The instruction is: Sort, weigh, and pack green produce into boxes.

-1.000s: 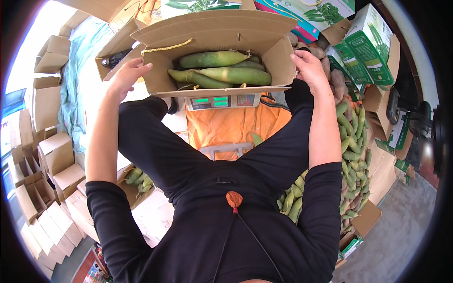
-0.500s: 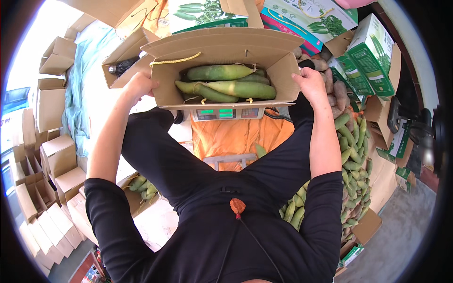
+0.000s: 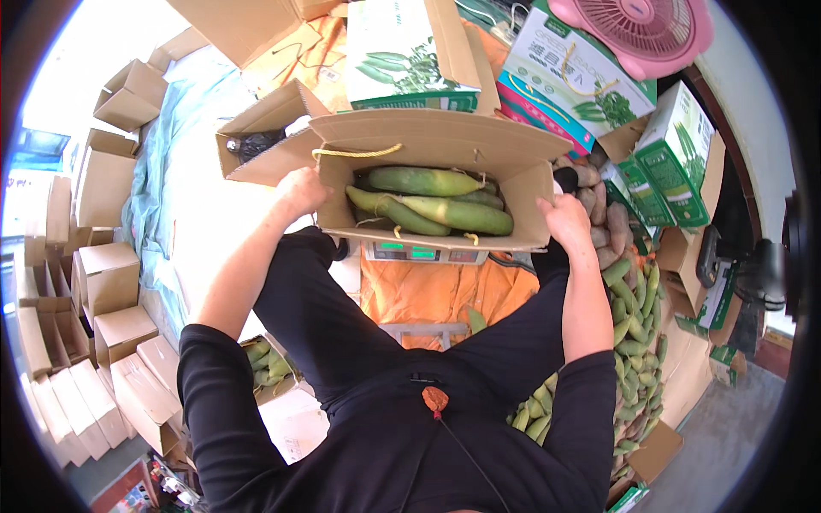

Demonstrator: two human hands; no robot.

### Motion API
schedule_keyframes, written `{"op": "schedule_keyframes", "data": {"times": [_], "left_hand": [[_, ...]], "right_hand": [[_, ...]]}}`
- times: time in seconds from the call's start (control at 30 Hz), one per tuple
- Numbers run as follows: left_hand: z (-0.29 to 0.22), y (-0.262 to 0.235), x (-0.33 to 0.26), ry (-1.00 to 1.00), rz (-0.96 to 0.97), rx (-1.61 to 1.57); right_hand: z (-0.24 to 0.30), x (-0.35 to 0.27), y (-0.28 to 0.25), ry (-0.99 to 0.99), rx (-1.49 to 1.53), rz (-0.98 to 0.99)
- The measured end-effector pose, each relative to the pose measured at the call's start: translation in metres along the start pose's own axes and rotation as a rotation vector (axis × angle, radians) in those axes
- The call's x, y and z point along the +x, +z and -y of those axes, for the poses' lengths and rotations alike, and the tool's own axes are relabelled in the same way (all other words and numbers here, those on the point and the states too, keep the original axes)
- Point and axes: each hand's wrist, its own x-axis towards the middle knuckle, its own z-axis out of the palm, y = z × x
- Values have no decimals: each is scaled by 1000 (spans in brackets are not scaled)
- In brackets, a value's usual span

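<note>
An open cardboard box stands in front of me on a scale with a green-lit display. Several long green radishes lie inside it, and a yellow cord handle hangs along its raised far flap. At the box's left edge, my left hand grips the cardboard with curled fingers. On the opposite edge, my right hand pinches the right side panel between thumb and fingers. The box covers most of the scale.
A heap of green radishes lies to my right, beside reddish-brown tubers. Printed cartons and a pink fan stand at the back. Empty cardboard boxes line the left. Another box holds radishes by my left leg.
The view has shifted, so the whole scene sits lower in the picture and more of the pink fan shows. Both hands stay on the box's sides, and the radishes lie as before.
</note>
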Motion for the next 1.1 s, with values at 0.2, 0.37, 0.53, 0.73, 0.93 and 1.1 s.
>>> {"op": "schedule_keyframes", "data": {"times": [0.2,0.37,0.53,0.73,0.93,1.1], "left_hand": [[18,-11,-4,1,-134,-112],[42,-43,-26,35,-160,-240],[101,-79,-39,66,-299,-486],[170,-127,-133,-81,-545,-582],[259,-134,-200,-28,-598,-686],[350,-95,-238,-150,-624,-877]], "right_hand": [[-20,0,10,-82,341,-24],[2,4,-28,-188,367,27],[80,-18,-81,-312,511,61],[190,-57,-99,-513,606,57],[282,-71,-73,-709,498,73],[364,-96,-15,-760,338,165]]}}
